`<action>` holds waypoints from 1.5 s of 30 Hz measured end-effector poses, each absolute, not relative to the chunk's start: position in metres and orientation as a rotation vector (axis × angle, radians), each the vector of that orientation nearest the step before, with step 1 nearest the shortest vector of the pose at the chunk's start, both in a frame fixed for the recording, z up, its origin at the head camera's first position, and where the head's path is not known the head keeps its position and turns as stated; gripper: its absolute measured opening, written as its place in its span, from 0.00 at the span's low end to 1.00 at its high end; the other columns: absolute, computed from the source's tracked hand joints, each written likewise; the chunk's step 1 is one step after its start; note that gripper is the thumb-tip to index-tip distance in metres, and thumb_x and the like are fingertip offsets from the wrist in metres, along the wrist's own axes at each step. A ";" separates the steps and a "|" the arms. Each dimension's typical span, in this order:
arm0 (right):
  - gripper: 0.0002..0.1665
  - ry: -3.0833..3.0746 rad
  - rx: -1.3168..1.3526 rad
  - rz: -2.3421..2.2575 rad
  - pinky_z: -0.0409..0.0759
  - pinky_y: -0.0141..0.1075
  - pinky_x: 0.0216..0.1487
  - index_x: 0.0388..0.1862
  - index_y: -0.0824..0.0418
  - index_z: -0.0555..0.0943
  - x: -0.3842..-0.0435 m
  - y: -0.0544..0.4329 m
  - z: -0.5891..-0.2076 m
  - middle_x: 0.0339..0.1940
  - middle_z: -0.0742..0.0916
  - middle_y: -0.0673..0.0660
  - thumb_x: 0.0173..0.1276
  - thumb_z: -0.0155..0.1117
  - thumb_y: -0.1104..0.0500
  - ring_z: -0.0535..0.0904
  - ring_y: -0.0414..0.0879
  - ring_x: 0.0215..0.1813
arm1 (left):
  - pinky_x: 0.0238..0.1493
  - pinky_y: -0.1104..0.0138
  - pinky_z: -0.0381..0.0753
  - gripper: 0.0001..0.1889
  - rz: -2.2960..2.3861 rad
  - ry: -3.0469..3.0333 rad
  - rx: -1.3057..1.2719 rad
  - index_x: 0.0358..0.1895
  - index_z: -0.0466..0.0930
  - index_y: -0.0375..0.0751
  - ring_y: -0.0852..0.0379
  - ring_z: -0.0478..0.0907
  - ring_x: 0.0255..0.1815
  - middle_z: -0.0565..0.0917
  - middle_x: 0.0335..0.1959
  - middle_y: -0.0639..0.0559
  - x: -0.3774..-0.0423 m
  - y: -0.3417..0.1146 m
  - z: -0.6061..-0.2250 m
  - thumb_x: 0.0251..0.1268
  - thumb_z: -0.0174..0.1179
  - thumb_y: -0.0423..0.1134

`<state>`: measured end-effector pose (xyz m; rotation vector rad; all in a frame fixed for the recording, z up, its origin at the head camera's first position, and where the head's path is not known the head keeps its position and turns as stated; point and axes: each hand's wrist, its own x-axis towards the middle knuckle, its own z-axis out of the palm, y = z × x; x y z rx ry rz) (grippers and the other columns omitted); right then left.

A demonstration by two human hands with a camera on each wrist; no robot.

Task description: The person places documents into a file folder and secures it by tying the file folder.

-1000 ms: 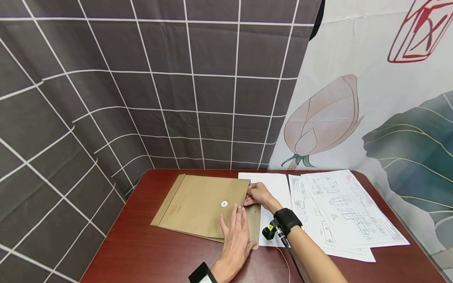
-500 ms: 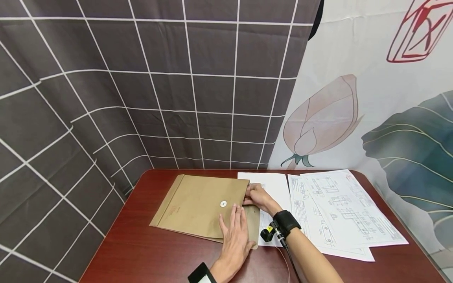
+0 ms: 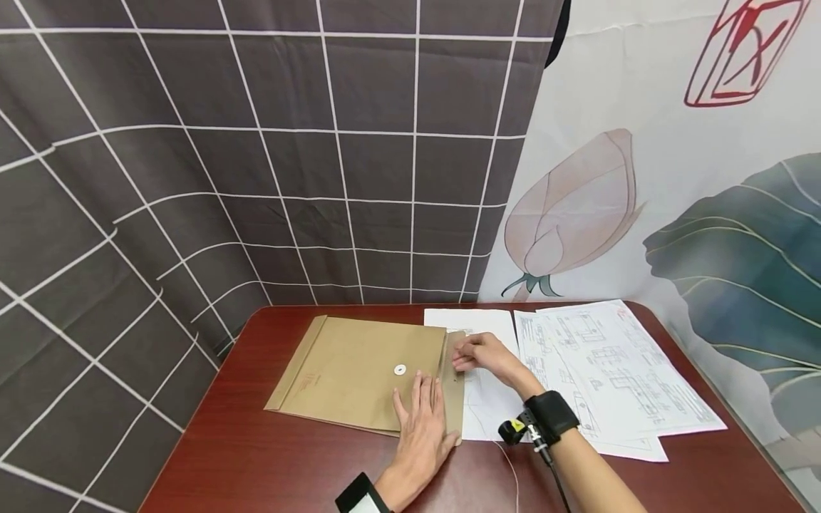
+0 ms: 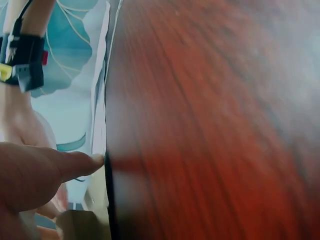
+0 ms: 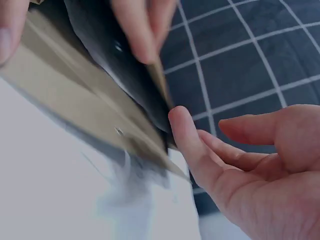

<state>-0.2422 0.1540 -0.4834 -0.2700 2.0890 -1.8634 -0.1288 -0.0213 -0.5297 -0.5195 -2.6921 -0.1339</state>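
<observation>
A brown kraft paper envelope (image 3: 359, 377) with a white button (image 3: 400, 370) lies flat on the table, its mouth and flap (image 3: 454, 402) toward the right. My left hand (image 3: 417, 442) rests on its front by the mouth, fingers straight; the thumb (image 4: 75, 165) sits at the flap's near edge. At the far end of the flap is my right hand (image 3: 484, 354). In the right wrist view its thumb stands apart from the fingers, and the index fingertip (image 5: 181, 117) is right at the corner of the gaping mouth. The envelope's inside looks dark there.
A white sheet (image 3: 481, 406) lies partly under the flap. Several printed technical drawings (image 3: 628, 377) overlap at the right of the reddish-brown table (image 3: 218, 434). A thin string (image 3: 515, 474) trails to the front edge, and a gridded grey cloth (image 3: 359, 164) hangs behind.
My right hand has drawn back to the right from the envelope's mouth, so its fingers now show over the flap. The left hand keeps its place on the envelope. The head view has shifted slightly.
</observation>
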 end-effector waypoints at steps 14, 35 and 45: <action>0.22 2.605 -0.056 -1.775 0.84 0.39 0.39 0.56 0.82 0.71 -0.210 0.277 -0.453 0.43 0.83 0.72 0.74 0.50 0.63 0.84 0.51 0.40 | 0.54 0.52 0.66 0.30 -0.414 -2.536 -0.688 0.62 0.73 0.38 0.48 0.67 0.60 0.73 0.53 0.46 -0.139 0.025 -0.509 0.59 0.66 0.48; 0.40 2.988 0.426 -1.295 0.78 0.39 0.37 0.64 0.77 0.67 -0.180 0.412 -0.436 0.59 0.71 0.80 0.73 0.50 0.41 0.76 0.69 0.49 | 0.30 0.75 0.62 0.26 -0.464 -2.667 -0.788 0.43 0.84 0.39 0.60 0.63 0.35 0.72 0.32 0.53 -0.172 0.141 -0.491 0.61 0.60 0.61; 0.45 2.883 0.772 -1.069 0.66 0.65 0.54 0.66 0.82 0.58 -0.183 0.462 -0.464 0.62 0.64 0.85 0.70 0.56 0.44 0.64 0.76 0.55 | 0.19 0.71 0.68 0.18 -0.674 -2.959 -0.602 0.31 0.83 0.40 0.63 0.70 0.16 0.77 0.19 0.53 -0.190 0.170 -0.485 0.61 0.63 0.54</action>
